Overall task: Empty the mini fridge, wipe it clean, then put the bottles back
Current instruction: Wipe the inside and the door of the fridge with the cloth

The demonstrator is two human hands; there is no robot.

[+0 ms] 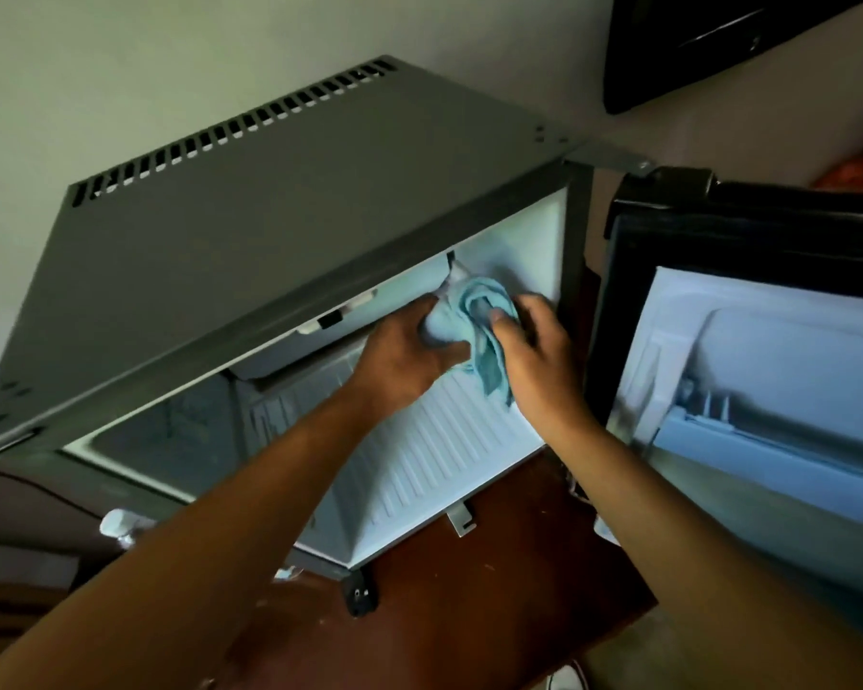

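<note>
Blue cloth [474,331] sits bunched between my hands inside the open mini fridge [280,231], above its ribbed white floor [434,455]. My left hand [409,346] and right hand [534,351] both curl fingers round it.

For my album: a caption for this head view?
Both hands hold a blue cloth inside the open mini fridge.

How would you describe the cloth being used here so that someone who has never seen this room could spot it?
Find the grey mini fridge with its door swung open to the right. Inside its pale interior, both hands meet near the upper right corner. Bunched between the left hand and right hand is the cloth, the only light blue, crumpled thing there.
</note>
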